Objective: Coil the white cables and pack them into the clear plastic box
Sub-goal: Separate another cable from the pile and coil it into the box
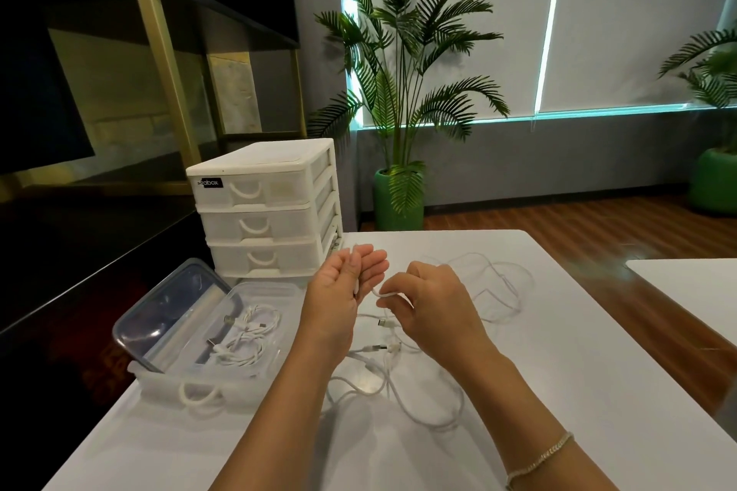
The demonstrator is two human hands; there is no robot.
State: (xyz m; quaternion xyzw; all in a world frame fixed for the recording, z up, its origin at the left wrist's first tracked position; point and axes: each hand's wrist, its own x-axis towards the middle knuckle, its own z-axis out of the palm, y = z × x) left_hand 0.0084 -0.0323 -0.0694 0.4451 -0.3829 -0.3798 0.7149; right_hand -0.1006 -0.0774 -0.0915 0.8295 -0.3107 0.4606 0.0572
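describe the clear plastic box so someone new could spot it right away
Start at the white three-drawer unit on the white table. Just in front of it, near the table's left edge, sits the clear plastic box. It alone is see-through and holds coiled white cables.

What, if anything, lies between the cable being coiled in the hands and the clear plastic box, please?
Nothing visible. The cable is held just right of the open clear plastic box, whose lid leans off its far-left side.

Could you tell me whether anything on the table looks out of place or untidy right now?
Only the loose white cables, tangled on the table beside the clear box, which holds two coiled ones. Nothing looks damaged.
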